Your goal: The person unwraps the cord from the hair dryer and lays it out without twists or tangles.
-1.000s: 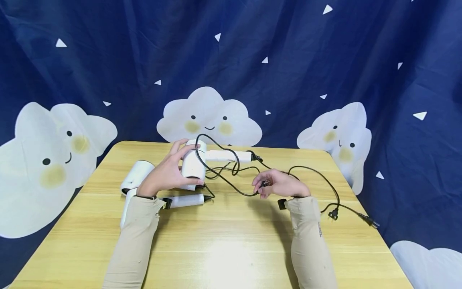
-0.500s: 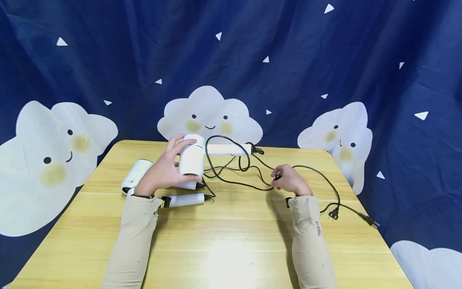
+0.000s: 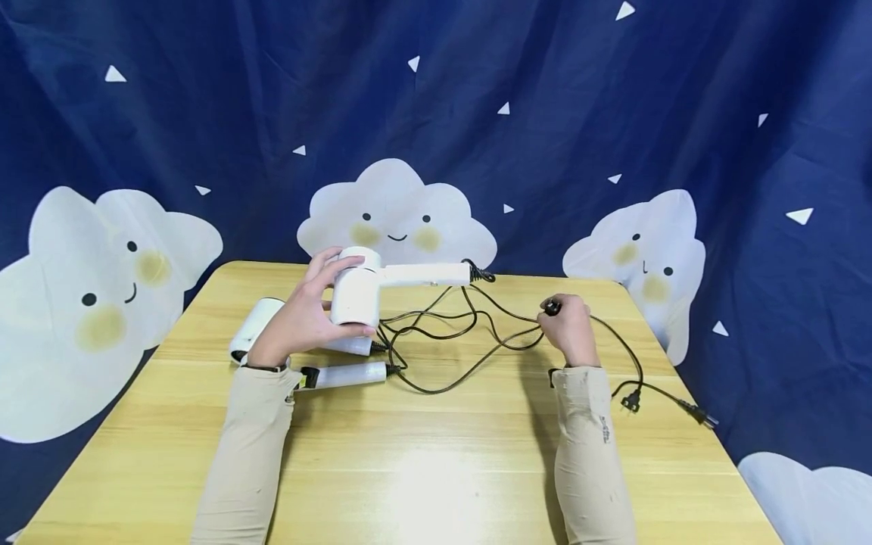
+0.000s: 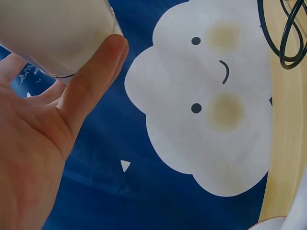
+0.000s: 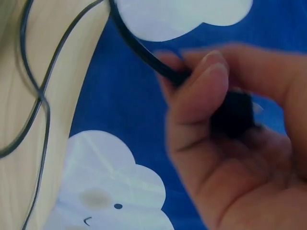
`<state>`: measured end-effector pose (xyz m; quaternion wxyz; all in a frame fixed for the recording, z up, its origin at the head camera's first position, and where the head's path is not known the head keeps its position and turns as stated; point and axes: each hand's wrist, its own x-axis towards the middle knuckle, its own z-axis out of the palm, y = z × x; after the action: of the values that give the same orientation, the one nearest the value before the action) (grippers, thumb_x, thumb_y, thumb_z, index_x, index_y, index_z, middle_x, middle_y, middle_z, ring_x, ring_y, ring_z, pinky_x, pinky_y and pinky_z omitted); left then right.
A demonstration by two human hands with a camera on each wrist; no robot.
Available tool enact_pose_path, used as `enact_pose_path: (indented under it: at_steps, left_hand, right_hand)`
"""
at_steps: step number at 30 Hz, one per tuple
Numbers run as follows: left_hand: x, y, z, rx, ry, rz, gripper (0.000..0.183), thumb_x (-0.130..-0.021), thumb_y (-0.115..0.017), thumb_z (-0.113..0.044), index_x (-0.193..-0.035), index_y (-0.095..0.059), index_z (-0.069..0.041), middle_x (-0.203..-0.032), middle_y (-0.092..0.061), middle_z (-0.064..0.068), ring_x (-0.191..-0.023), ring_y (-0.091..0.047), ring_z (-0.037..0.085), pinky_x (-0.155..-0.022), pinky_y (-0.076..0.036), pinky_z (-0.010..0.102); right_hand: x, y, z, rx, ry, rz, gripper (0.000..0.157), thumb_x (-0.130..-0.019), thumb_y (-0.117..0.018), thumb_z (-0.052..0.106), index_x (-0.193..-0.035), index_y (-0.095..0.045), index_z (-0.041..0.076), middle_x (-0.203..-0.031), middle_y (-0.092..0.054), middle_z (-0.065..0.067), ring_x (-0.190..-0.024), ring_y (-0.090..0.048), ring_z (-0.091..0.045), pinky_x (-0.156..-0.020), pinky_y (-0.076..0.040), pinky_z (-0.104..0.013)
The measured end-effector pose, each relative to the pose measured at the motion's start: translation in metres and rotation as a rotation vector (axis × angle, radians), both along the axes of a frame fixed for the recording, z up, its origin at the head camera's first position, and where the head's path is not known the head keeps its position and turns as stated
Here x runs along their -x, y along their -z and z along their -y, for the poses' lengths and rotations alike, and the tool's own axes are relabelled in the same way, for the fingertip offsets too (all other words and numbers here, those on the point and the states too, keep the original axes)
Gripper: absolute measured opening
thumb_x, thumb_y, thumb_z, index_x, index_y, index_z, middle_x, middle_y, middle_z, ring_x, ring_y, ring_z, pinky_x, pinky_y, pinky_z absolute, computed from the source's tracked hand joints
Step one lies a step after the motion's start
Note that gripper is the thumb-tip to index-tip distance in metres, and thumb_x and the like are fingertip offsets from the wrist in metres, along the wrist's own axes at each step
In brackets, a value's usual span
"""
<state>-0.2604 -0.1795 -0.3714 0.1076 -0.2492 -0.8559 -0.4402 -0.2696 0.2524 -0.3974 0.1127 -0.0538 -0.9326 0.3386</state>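
Note:
My left hand [image 3: 293,325] grips a white hair dryer [image 3: 357,297] by its barrel, thumb below and fingers above. Its handle points right, raised over the far part of the table. In the left wrist view the barrel [image 4: 57,33] lies against the thumb. My right hand [image 3: 571,333] pinches a black power plug [image 3: 552,306] at the right, and the right wrist view shows this plug [image 5: 234,112] between thumb and fingers with its cord running up and left. A second hair dryer [image 3: 256,327] lies behind the left wrist. A third one's handle [image 3: 350,374] shows; its barrel is hidden by the sleeve.
Black cords [image 3: 436,391] loop and cross over the middle of the wooden table [image 3: 436,484]. Two more plugs, one [image 3: 631,400] and another [image 3: 698,415], lie near the right edge. A blue curtain [image 3: 436,91] with clouds hangs behind.
My right hand has moved right and slightly away with the plug, and the raised cord loop has dropped onto the table. The held hair dryer has shifted slightly up and left.

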Motion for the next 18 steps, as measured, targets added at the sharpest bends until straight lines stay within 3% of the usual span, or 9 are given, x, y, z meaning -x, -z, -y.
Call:
enact_pose_path:
  at_steps: [3,7,10,13,18]
  left_hand:
    - [0.000,-0.001,0.000,0.016,0.006,0.010,0.105,-0.061,-0.102,-0.029,-0.151,-0.049,-0.031,-0.166,-0.024,0.011,-0.122,-0.056,0.033,-0.088,-0.061,0.053]
    - [0.000,-0.001,0.000,0.023,0.015,0.021,0.105,-0.061,-0.103,-0.028,-0.151,-0.049,-0.032,-0.166,-0.023,0.012,-0.127,-0.055,0.033,-0.088,-0.061,0.052]
    - [-0.001,-0.001,-0.001,0.032,0.030,0.026,0.105,-0.061,-0.103,-0.030,-0.151,-0.049,-0.032,-0.166,-0.024,0.010,-0.135,-0.051,0.034,-0.087,-0.061,0.051]
    - [-0.001,0.000,-0.003,0.047,0.046,0.042,0.103,-0.062,-0.102,-0.035,-0.151,-0.049,-0.034,-0.166,-0.024,0.010,-0.139,-0.046,0.034,-0.088,-0.061,0.050]
    - [0.000,0.003,-0.007,0.082,0.077,0.085,0.101,-0.064,-0.099,-0.044,-0.151,-0.047,-0.037,-0.166,-0.024,0.008,-0.136,-0.048,0.032,-0.092,-0.059,0.050]
  right_hand:
    - [0.001,-0.003,0.002,0.122,0.087,-0.171,0.019,-0.093,-0.061,0.008,-0.102,-0.077,0.001,-0.094,-0.077,-0.020,-0.080,-0.069,-0.031,-0.067,-0.049,-0.029]
    - [0.004,-0.009,0.006,0.417,0.125,-0.399,0.014,-0.094,-0.066,0.005,-0.097,-0.076,-0.004,-0.077,-0.075,-0.006,-0.066,-0.072,-0.013,-0.061,-0.054,-0.020]
    - [0.005,-0.014,0.011,0.725,0.046,-0.547,0.014,-0.093,-0.069,-0.002,-0.100,-0.074,-0.012,-0.078,-0.074,-0.001,-0.069,-0.073,-0.008,-0.070,-0.059,-0.019]
    - [0.003,-0.019,0.017,0.961,-0.071,-0.624,0.020,-0.093,-0.070,-0.005,-0.108,-0.071,-0.018,-0.091,-0.078,-0.012,-0.081,-0.078,-0.015,-0.082,-0.061,-0.026]
    - [-0.003,-0.028,0.029,1.143,-0.237,-0.619,0.029,-0.096,-0.067,-0.005,-0.121,-0.065,-0.020,-0.112,-0.075,-0.020,-0.096,-0.078,-0.023,-0.091,-0.059,-0.029]
